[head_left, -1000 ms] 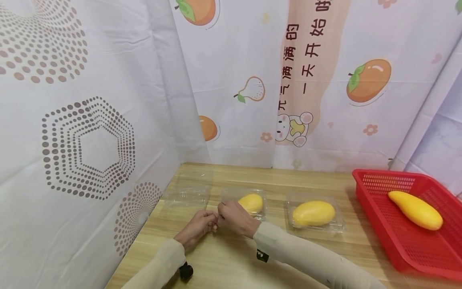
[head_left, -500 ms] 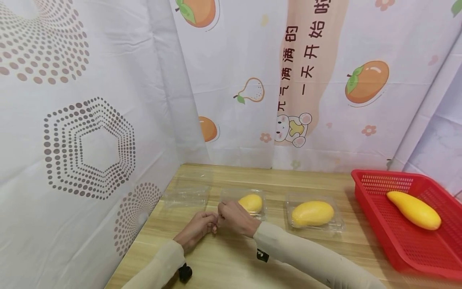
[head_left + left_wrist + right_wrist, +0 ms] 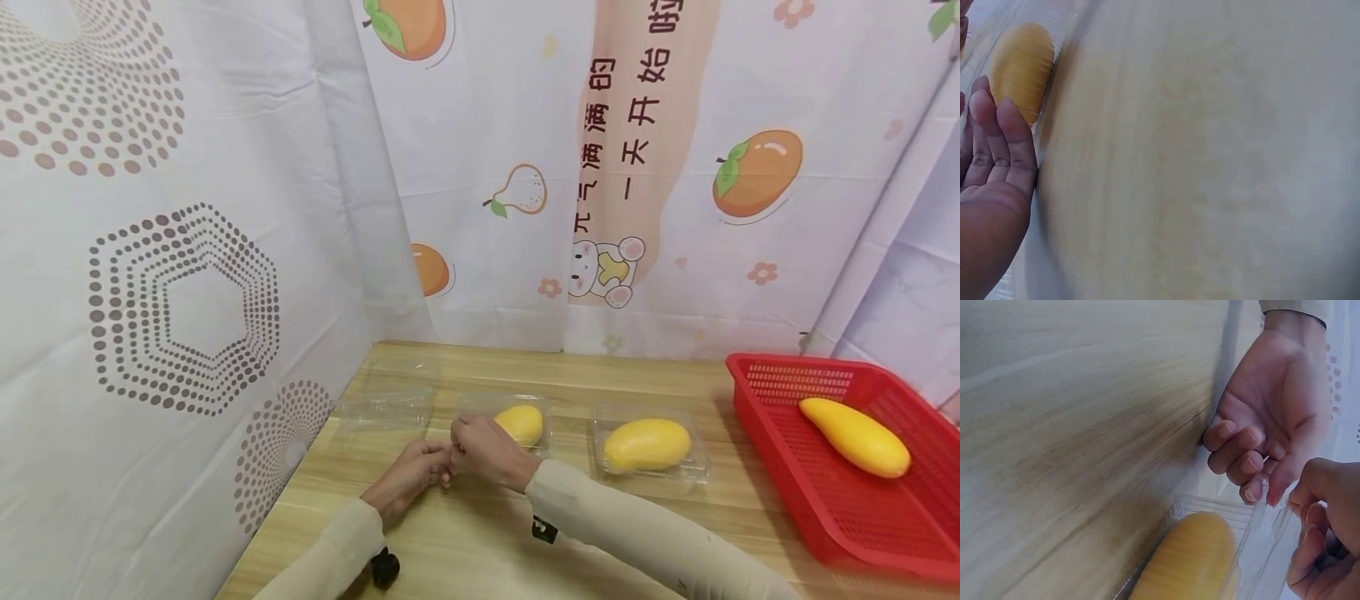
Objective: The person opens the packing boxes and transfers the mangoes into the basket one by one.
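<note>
A yellow mango (image 3: 522, 423) lies in a clear plastic clamshell box (image 3: 1257, 547) at the table's middle. At the box's left end my left hand (image 3: 417, 471) pinches its rim between thumb and forefinger, the other fingers curled. Right beside it, my right hand (image 3: 486, 450) pinches the same rim and covers part of the box in the head view. Both hands (image 3: 1332, 528) nearly touch there. The left wrist view shows the left fingers (image 3: 1016, 128) near the mango (image 3: 1022, 69); their grip is partly cut off.
To the right, another clear box (image 3: 701, 462) holds a second mango (image 3: 647, 444). An open clear clamshell (image 3: 386, 408) stands at the back left. A red basket (image 3: 780, 483) with a mango (image 3: 858, 437) sits far right. Curtains (image 3: 465, 317) border the table's back and left.
Both hands stay at the box's rim with almost no movement. The head view has shifted slightly, so the basket and the right-hand box appear a little further left.
</note>
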`<state>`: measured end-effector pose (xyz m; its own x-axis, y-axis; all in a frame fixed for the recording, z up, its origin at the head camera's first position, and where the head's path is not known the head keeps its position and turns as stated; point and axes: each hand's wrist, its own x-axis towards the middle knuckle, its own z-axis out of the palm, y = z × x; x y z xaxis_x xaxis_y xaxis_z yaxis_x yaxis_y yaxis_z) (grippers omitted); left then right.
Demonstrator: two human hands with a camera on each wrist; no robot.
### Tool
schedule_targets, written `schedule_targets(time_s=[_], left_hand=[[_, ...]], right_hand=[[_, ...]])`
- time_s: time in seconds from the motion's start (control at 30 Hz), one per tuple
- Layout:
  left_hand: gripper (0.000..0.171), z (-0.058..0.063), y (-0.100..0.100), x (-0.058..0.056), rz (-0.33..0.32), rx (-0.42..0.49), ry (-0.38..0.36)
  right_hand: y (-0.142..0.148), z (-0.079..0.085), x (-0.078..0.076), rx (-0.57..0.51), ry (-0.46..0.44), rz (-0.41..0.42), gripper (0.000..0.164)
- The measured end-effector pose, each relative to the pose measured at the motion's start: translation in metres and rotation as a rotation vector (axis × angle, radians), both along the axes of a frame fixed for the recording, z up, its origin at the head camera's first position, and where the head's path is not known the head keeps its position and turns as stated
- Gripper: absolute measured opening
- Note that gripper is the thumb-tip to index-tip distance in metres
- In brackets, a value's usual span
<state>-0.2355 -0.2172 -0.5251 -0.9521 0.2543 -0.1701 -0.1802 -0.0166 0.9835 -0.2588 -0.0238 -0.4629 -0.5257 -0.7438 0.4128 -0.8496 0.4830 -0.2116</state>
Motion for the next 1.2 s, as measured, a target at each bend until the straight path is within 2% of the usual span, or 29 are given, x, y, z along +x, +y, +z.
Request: schedule_targets(time_s=[0.1,0.33,0.43,0.77,1.2], left_hand=[[0.018,0.0,0.001,0.0,-0.007,-0.008,-0.001],[0.018,0.003,0.002,0.0,-0.03,-0.008,0.007],[0.019,0.005,0.002,0.0,-0.037,-0.008,0.004],[0.029,0.006,0.003,-0.002,-0.063,-0.038,0.009],[0.029,0.01,0.0,-0.004,-0.089,-0.065,0.026]], right_hand=[[0.001,-0.002,0.004,0.028,0.055,-0.025,0.016],[0.008,-0.009,0.014,0.129,0.347,-0.064,0.015],[0.013,-0.011,0.017,0.142,0.408,-0.064,0.01],[0.027,-0.011,0.023,0.231,0.503,-0.128,0.008],[0.042,0.001,0.017,0.156,0.471,-0.126,0.015]])
